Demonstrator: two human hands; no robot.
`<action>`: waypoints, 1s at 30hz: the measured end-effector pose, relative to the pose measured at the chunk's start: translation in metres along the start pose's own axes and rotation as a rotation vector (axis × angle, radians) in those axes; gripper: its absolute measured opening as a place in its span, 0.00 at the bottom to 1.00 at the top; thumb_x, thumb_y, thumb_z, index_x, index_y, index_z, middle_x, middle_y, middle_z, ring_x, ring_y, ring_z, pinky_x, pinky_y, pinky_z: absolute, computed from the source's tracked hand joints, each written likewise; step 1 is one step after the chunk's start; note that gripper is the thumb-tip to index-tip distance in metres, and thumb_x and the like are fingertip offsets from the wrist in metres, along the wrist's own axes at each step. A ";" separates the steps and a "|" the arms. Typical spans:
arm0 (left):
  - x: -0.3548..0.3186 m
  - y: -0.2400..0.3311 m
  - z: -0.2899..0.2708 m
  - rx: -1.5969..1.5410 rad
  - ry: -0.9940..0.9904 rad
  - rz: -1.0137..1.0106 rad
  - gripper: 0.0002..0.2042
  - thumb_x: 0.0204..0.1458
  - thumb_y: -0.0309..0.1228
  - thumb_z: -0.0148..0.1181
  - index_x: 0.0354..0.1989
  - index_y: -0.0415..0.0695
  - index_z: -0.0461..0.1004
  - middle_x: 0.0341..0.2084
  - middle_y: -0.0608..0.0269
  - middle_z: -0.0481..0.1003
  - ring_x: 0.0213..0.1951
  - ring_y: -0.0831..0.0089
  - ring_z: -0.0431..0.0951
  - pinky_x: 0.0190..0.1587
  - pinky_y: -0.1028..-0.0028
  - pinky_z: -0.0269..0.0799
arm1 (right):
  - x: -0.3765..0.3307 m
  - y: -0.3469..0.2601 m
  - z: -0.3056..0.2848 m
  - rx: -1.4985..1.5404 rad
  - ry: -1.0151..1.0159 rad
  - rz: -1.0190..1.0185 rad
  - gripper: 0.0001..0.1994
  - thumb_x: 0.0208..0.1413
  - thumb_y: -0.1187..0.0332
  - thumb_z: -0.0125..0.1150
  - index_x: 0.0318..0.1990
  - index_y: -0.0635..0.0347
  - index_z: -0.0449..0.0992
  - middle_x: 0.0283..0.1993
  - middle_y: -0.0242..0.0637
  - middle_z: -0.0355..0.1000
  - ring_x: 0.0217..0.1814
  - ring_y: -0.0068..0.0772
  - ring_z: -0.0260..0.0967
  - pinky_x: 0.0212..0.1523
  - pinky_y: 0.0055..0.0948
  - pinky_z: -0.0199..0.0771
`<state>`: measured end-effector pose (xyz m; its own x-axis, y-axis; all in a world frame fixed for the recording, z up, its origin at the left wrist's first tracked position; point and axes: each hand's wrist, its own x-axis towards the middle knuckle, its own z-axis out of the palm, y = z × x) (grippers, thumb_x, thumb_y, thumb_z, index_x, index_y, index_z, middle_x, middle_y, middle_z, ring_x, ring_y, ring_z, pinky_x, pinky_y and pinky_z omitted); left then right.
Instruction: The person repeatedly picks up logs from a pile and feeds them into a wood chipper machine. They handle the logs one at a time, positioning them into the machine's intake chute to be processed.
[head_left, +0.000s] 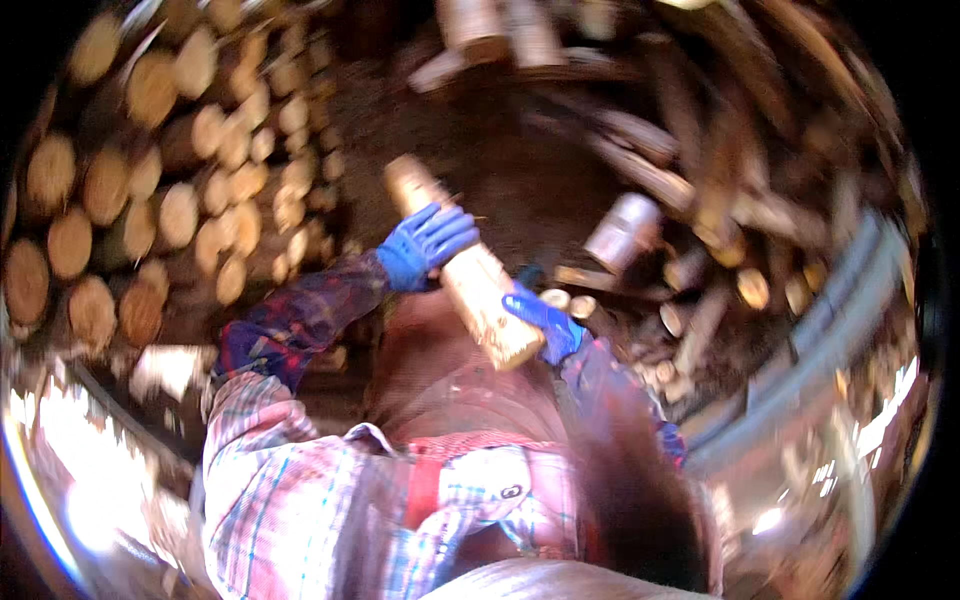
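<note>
A pale split log (pixel 478 285) slants across the front of my body, its far end up to the left and its near end down to the right. My left hand (pixel 428 246), in a blue glove, lies over the middle of the log with its fingers wrapped across the top. Lower down, my right hand (pixel 545 322), also blue-gloved, grips the right side near the close end. Some of its fingers are hidden beneath the wood. Motion smears the picture a little.
Stacked round logs (pixel 180 215) rise on the left, cut ends facing me. Loose split logs (pixel 720 190) lie heaped at the right, near a pale cylinder (pixel 625 232). More logs (pixel 470 30) lie at the far side. A blue-grey curved edge (pixel 800 350) borders the right.
</note>
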<state>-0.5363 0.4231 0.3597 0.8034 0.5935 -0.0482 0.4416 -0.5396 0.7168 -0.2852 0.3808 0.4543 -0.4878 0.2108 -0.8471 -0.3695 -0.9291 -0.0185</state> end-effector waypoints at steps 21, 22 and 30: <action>0.400 0.561 -0.147 -1.029 0.390 0.425 0.37 0.44 0.37 0.69 0.59 0.35 0.57 0.57 0.49 0.62 0.61 0.64 0.59 0.63 0.65 0.53 | -0.433 -0.171 -0.190 -0.713 1.276 -1.954 0.33 0.46 0.61 0.68 0.59 0.56 0.61 0.52 0.40 0.68 0.49 0.33 0.69 0.50 0.30 0.71; 0.395 0.561 -0.142 -0.919 0.467 0.461 0.36 0.45 0.37 0.69 0.60 0.35 0.57 0.57 0.48 0.63 0.61 0.63 0.59 0.63 0.65 0.52 | -0.472 -0.182 -0.191 -0.727 1.033 -1.912 0.34 0.43 0.61 0.71 0.58 0.57 0.62 0.49 0.41 0.69 0.46 0.33 0.69 0.46 0.29 0.73; 0.282 0.448 -0.077 -0.684 0.281 -0.299 0.37 0.49 0.43 0.64 0.63 0.36 0.55 0.60 0.48 0.61 0.62 0.60 0.60 0.63 0.67 0.54 | -0.611 -0.292 -0.339 -1.320 1.532 -1.267 0.54 0.29 0.41 0.74 0.63 0.60 0.55 0.50 0.53 0.70 0.49 0.48 0.70 0.51 0.42 0.69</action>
<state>-0.1430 0.3949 0.7211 0.5185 0.8328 -0.1939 0.2064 0.0982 0.9735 0.3888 0.4199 0.7972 0.4053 0.8867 0.2226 0.8933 -0.3324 -0.3024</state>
